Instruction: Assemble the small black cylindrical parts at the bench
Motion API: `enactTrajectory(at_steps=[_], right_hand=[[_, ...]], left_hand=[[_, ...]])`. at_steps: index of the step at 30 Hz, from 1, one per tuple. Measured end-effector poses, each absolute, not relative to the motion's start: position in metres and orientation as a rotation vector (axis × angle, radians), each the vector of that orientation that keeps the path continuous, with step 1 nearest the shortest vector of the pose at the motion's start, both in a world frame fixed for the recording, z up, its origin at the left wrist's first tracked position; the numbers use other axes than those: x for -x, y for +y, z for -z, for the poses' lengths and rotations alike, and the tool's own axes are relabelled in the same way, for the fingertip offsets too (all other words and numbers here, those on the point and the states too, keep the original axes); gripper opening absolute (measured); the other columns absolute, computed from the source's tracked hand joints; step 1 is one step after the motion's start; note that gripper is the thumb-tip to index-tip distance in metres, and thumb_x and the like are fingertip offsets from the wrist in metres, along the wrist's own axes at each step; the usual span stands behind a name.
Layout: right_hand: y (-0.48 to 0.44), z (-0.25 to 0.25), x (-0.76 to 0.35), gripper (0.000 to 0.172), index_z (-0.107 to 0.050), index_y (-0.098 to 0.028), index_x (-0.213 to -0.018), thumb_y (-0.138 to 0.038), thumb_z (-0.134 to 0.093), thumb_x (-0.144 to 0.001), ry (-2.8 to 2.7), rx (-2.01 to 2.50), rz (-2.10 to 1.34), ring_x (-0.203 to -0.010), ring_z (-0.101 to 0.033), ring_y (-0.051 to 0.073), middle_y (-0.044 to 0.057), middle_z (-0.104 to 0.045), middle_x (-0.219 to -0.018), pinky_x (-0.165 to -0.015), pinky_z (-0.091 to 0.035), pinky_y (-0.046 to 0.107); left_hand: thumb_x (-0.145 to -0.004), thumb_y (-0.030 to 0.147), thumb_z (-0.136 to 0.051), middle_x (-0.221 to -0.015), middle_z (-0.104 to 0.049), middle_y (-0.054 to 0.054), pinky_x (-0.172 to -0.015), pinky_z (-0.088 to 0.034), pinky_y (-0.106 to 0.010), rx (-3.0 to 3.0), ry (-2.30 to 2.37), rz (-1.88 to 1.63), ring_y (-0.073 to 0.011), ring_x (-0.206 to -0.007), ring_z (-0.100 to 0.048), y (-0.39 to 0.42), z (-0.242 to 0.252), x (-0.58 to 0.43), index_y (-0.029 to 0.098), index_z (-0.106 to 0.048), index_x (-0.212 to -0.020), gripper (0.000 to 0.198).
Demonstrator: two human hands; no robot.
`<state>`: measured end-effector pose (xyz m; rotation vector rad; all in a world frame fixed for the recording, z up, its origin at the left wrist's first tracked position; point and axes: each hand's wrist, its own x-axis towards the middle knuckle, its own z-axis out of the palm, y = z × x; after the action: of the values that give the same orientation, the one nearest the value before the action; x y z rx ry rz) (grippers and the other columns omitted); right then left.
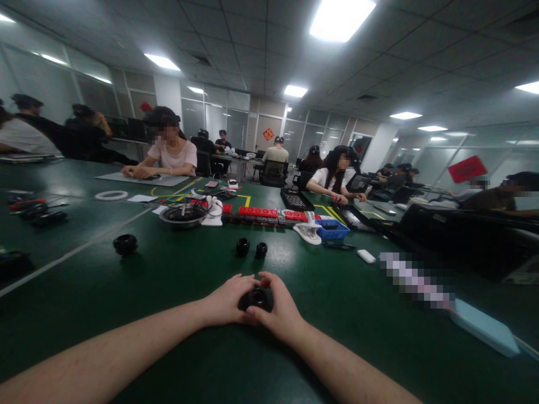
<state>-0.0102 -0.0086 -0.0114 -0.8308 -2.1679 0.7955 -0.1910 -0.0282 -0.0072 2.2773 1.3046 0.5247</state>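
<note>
Between my hands is a glossy black round piece with a hole in its middle (259,298), close above or on the green table. My left hand (231,298) wraps its left side, with the thumb low and the fingers at the far edge. From the right, my right hand (281,310) closes around it, thumb on the near side and fingers over the far side. Two smaller black round pieces, one on the left (242,247) and one on the right (261,249), stand just beyond my hands. A bigger black round piece (125,244) sits farther left.
Red power strips (257,211), a round dark tray (183,214), a white clip stand (309,230) and a blue bin (332,229) line the middle of the green table (189,365). A light blue case (484,328) lies right. Tools (46,216) lie left. Two people work across.
</note>
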Motion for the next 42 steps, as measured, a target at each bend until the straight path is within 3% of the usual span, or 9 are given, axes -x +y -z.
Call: enactTrajectory(at_steps=[3, 8, 13, 17, 22, 28, 33, 37, 42], right_hand=[[-0.0102, 0.0098, 0.0092, 0.057, -0.038, -0.020, -0.118, -0.017, -0.058, -0.065, -2.193, 0.771, -0.791, -0.105, -0.047, 0.021, 0.008, -0.050, -0.112, -0.092, -0.037, 0.040], [-0.0108, 0.0060, 0.0043, 0.071, -0.022, -0.020, -0.130, -0.007, -0.046, -0.065, -2.248, 0.559, -0.865, -0.118, -0.036, 0.020, 0.009, -0.039, -0.129, -0.100, -0.027, 0.041], [-0.0091, 0.0081, 0.0061, 0.060, -0.029, -0.018, -0.125, -0.021, -0.054, -0.070, -2.200, 0.719, -0.776, -0.112, -0.042, 0.022, 0.010, -0.045, -0.120, -0.096, -0.032, 0.041], [-0.0089, 0.0097, 0.0097, 0.062, -0.037, -0.020, -0.118, -0.027, -0.065, -0.063, -2.178, 0.825, -0.712, -0.101, -0.047, 0.022, 0.007, -0.050, -0.107, -0.089, -0.037, 0.039], [-0.0093, 0.0087, 0.0095, 0.058, -0.039, -0.020, -0.117, -0.020, -0.061, -0.064, -2.207, 0.825, -0.754, -0.103, -0.047, 0.022, 0.007, -0.050, -0.110, -0.090, -0.037, 0.039], [-0.0085, 0.0064, 0.0045, 0.070, -0.026, -0.020, -0.127, -0.006, -0.047, -0.062, -2.239, 0.615, -0.895, -0.116, -0.039, 0.020, 0.008, -0.042, -0.125, -0.100, -0.028, 0.041], [-0.0079, 0.0074, 0.0061, 0.060, -0.030, -0.018, -0.124, -0.022, -0.056, -0.069, -2.181, 0.743, -0.775, -0.107, -0.044, 0.021, 0.009, -0.048, -0.114, -0.093, -0.035, 0.040], [-0.0085, 0.0077, 0.0106, 0.063, -0.040, -0.018, -0.116, -0.032, -0.067, -0.061, -2.187, 0.911, -0.648, -0.094, -0.049, 0.022, 0.006, -0.052, -0.098, -0.084, -0.040, 0.039], [-0.0098, 0.0073, 0.0125, 0.054, -0.044, -0.018, -0.111, -0.024, -0.063, -0.062, -2.221, 0.920, -0.587, -0.091, -0.050, 0.021, 0.006, -0.054, -0.097, -0.082, -0.040, 0.037]], left_hand=[[-0.061, 0.048, -0.066, -0.123, -0.047, -0.005, -0.101, -0.015, -0.048, -2.281, 1.308, -0.555, -0.0280, -0.116, -0.038, -0.0285, 0.0072, 0.1902, 0.025, -0.041, -0.120, 0.068], [-0.059, 0.047, -0.068, -0.119, -0.050, -0.007, -0.102, -0.016, -0.046, -2.301, 1.314, -0.586, -0.0267, -0.112, -0.042, -0.0272, 0.0100, 0.1905, 0.024, -0.042, -0.118, 0.068], [-0.059, 0.050, -0.067, -0.126, -0.045, -0.007, -0.101, -0.014, -0.049, -2.292, 1.309, -0.538, -0.0296, -0.120, -0.033, -0.0254, 0.0127, 0.1923, 0.024, -0.043, -0.118, 0.070], [-0.059, 0.052, -0.066, -0.127, -0.044, -0.007, -0.102, -0.014, -0.050, -2.279, 1.322, -0.532, -0.0292, -0.119, -0.035, -0.0263, 0.0122, 0.1919, 0.024, -0.043, -0.119, 0.069], [-0.061, 0.048, -0.066, -0.123, -0.048, -0.005, -0.101, -0.016, -0.048, -2.287, 1.310, -0.569, -0.0278, -0.116, -0.039, -0.0279, 0.0091, 0.1895, 0.026, -0.041, -0.119, 0.067], [-0.059, 0.047, -0.068, -0.125, -0.045, -0.006, -0.102, -0.015, -0.048, -2.314, 1.304, -0.553, -0.0266, -0.117, -0.037, -0.0261, 0.0109, 0.1906, 0.025, -0.038, -0.122, 0.073], [-0.060, 0.051, -0.066, -0.127, -0.044, -0.007, -0.102, -0.014, -0.049, -2.302, 1.321, -0.527, -0.0268, -0.121, -0.033, -0.0267, 0.0119, 0.1925, 0.024, -0.040, -0.120, 0.071], [-0.060, 0.053, -0.065, -0.126, -0.045, -0.006, -0.102, -0.014, -0.049, -2.286, 1.328, -0.515, -0.0270, -0.121, -0.033, -0.0277, 0.0095, 0.1917, 0.025, -0.042, -0.119, 0.069], [-0.060, 0.046, -0.067, -0.123, -0.048, -0.007, -0.101, -0.015, -0.049, -2.273, 1.347, -0.532, -0.0278, -0.119, -0.036, -0.0298, 0.0046, 0.1880, 0.023, -0.042, -0.120, 0.068]])
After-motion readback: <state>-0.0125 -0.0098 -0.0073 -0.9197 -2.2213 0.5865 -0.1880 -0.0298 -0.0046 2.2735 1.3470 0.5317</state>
